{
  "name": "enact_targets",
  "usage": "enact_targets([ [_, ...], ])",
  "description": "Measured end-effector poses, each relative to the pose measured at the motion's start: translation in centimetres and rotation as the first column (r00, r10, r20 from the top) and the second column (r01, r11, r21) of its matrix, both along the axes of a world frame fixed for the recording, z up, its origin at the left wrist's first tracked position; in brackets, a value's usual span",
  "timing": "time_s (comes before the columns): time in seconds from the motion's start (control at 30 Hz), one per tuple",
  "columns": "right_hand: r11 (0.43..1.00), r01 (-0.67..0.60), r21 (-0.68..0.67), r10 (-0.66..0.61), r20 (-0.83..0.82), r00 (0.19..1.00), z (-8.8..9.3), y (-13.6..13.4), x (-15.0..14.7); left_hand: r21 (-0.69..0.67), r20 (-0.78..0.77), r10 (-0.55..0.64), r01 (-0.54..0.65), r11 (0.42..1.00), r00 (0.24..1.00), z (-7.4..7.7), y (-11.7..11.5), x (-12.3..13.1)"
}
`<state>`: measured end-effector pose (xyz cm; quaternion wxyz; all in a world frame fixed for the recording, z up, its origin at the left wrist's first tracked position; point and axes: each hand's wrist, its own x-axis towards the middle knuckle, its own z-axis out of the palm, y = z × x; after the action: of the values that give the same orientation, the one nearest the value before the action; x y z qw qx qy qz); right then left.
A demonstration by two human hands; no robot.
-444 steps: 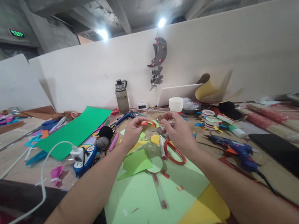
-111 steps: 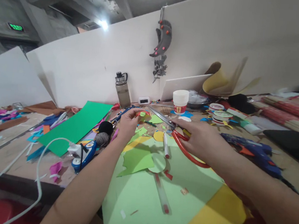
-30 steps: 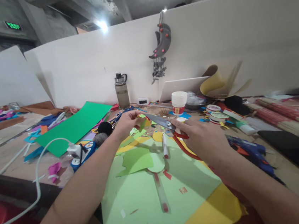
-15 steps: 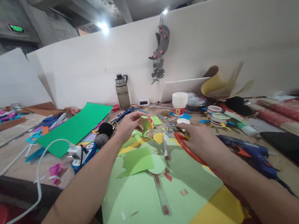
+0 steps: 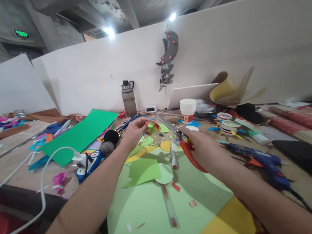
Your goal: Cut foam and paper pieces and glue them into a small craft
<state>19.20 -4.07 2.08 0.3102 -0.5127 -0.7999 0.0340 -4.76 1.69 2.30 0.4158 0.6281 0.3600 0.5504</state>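
My left hand (image 5: 136,130) is closed, pinching a small curved piece (image 5: 152,126) with a red-orange edge and light green paper; the fingers hide part of it. In my right hand (image 5: 204,146) is a pair of scissors (image 5: 191,158) with orange-red handles. Its metal blades point up and to the left, apart from the curved piece. Below both hands lie a yellow paper disc (image 5: 165,145), a white marker (image 5: 173,156), a bright green paper piece (image 5: 144,172) and a pale green disc (image 5: 165,173). A clear stick with red ends (image 5: 169,207) rests on the pale green sheet (image 5: 134,219).
White paper cups (image 5: 187,111) and a grey bottle (image 5: 129,98) stand at the back. A blue glue gun (image 5: 262,161) lies at right. A green sheet (image 5: 81,135), a blue power strip (image 5: 88,166) and its white cable (image 5: 42,190) are at left.
The scissors have turned in my right hand, so their blades show more plainly, angled up-left. The piece in my left hand has tilted, showing less of its green side.
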Motion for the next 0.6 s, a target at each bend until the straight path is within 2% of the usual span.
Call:
enact_targets([
  [0.13,0.998,0.068,0.005,-0.068,0.154,0.986,0.5,-0.4,-0.2,0.007,0.049,0.027,-0.027,1.000,0.998,-0.1,0.2,-0.2],
  [0.43,0.977,0.129,0.172,-0.174,0.278,0.945,0.5,-0.5,0.9,0.044,0.117,0.041,-0.046,0.998,0.992,-0.2,0.5,-0.3],
  [0.6,0.970,0.139,0.199,-0.197,0.311,0.930,1.1,-0.8,0.9,0.047,0.108,0.036,-0.041,0.998,0.993,0.1,0.3,-0.2],
])
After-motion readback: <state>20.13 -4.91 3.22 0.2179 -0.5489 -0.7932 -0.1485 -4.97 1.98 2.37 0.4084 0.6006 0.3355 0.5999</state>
